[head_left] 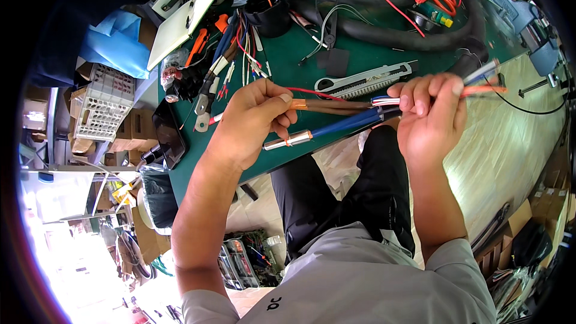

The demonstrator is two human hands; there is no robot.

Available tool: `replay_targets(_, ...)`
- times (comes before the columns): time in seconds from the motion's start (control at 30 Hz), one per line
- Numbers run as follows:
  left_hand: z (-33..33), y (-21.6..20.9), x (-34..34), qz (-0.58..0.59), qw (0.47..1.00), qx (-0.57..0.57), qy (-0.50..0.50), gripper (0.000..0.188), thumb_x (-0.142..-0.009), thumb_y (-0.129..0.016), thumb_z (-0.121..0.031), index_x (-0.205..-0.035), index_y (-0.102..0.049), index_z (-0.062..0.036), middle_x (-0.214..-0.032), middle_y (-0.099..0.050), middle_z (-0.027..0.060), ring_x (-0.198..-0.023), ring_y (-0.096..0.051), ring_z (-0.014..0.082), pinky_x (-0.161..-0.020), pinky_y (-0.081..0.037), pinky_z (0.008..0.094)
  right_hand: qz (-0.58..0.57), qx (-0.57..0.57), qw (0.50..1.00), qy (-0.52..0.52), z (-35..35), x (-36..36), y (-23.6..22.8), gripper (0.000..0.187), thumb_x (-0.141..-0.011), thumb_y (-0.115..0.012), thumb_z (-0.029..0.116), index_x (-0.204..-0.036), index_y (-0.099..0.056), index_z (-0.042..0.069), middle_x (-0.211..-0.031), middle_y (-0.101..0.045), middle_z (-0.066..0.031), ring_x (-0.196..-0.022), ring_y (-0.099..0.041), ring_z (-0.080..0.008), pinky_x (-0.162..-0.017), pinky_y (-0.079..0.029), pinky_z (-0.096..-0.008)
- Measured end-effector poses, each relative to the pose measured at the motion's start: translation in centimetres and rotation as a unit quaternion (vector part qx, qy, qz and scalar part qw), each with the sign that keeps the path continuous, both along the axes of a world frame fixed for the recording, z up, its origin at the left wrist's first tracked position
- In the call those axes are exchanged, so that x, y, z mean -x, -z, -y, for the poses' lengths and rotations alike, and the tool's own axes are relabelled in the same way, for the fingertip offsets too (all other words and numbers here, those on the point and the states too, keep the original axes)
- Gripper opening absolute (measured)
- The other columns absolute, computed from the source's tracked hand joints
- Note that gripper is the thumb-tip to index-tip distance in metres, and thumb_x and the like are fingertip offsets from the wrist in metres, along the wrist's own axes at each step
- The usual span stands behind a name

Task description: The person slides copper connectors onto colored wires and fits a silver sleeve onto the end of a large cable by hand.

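My left hand (259, 111) is closed, thumb against fingers, around the end of a brown cable (342, 105) with an orange-copper band. Just below it, a blue cable (345, 127) runs alongside and ends in a shiny metal sleeve (289, 140), with a bit of copper strand showing. My right hand (429, 111) grips a wire bundle (385, 101) of white, red and blue strands. Past that hand, blurred white, blue and orange wire ends (485, 87) stick out to the right. How the strands sit inside my right fingers is hidden.
On the green table (240, 155) lie a grey utility knife (369, 80), lugged cables (207, 105) and a thick black sleeve (384, 31). Orange-handled tools (198, 45) and an open notebook (180, 21) are at the left. A phone (170, 132) rests at the table's left edge.
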State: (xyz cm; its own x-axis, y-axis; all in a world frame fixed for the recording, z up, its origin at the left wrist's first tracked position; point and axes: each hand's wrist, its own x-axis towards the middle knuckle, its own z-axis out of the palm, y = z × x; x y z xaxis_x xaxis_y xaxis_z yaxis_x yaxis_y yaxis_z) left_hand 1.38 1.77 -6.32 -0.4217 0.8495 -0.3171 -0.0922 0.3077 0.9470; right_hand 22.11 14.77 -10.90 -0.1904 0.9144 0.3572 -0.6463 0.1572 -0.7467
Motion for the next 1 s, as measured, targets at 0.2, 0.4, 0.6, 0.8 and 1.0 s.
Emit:
replay_targets(0.2,-0.2,0.2,0.2,-0.007,1.0,-0.004,-0.005,0.013,-0.101,-0.06,-0.013,-0.102,-0.061,-0.0005,-0.081,-0.066,0.0064,-0.068,-0.059,0.0103,-0.059,-0.047,0.0239,0.175,-0.238,0.927,0.231,1.2,-2.3,4.3,0.04,-0.112,-0.036,0.033,-0.086,-0.046,0.003,-0.078,-0.064,-0.0128,-0.088,-0.062,-0.0248,-0.095,-0.05,-0.044)
replay_targets(0.4,-0.2,0.6,0.0,-0.013,1.0,0.002,0.001,0.012,-0.101,-0.06,-0.013,-0.101,-0.06,-0.0015,-0.081,-0.065,0.0058,-0.068,-0.058,0.0097,-0.06,-0.046,0.0234,0.092,0.049,0.987,0.12,2.1,-3.2,8.6,0.035,-0.11,-0.049,0.034,-0.093,-0.055,0.004,-0.105,-0.061,-0.0079,-0.094,-0.057,-0.0165,-0.093,-0.045,-0.0333)
replay_targets(0.6,0.4,1.0,-0.2,-0.017,1.0,-0.007,0.011,0.012,-0.102,-0.059,-0.013,-0.103,-0.059,-0.0009,-0.082,-0.065,0.0059,-0.069,-0.059,0.0094,-0.06,-0.047,0.0233,0.064,0.132,0.98,0.137,2.7,-3.3,5.8,0.036,-0.109,-0.051,0.034,-0.094,-0.057,0.002,-0.1,-0.06,-0.0062,-0.091,-0.057,-0.0136,-0.09,-0.044,-0.0289)
replay_targets(0.8,0.6,1.0,-0.5,-0.024,0.999,-0.003,0.023,0.012,-0.102,-0.059,-0.012,-0.103,-0.059,0.0002,-0.083,-0.066,0.0071,-0.071,-0.061,0.01,-0.059,-0.05,0.0241,0.096,-0.003,0.988,0.12,2.8,-3.4,2.3,0.031,-0.108,-0.053,0.028,-0.094,-0.06,0.001,-0.111,-0.066,-0.0109,-0.092,-0.057,-0.0143,-0.087,-0.047,-0.0313)
replay_targets(1.0,0.6,1.3,-0.2,-0.009,0.999,-0.012,0.032,0.013,-0.101,-0.06,-0.013,-0.101,-0.059,0.0005,-0.082,-0.066,0.0074,-0.068,-0.061,0.0104,-0.059,-0.053,0.0247,0.174,-0.176,0.965,0.081,2.8,-2.8,-0.1,0.019,-0.102,-0.061,0.015,-0.1,-0.062,-0.003,-0.114,-0.065,-0.0119,-0.081,-0.055,-0.01,-0.074,-0.046,-0.024)
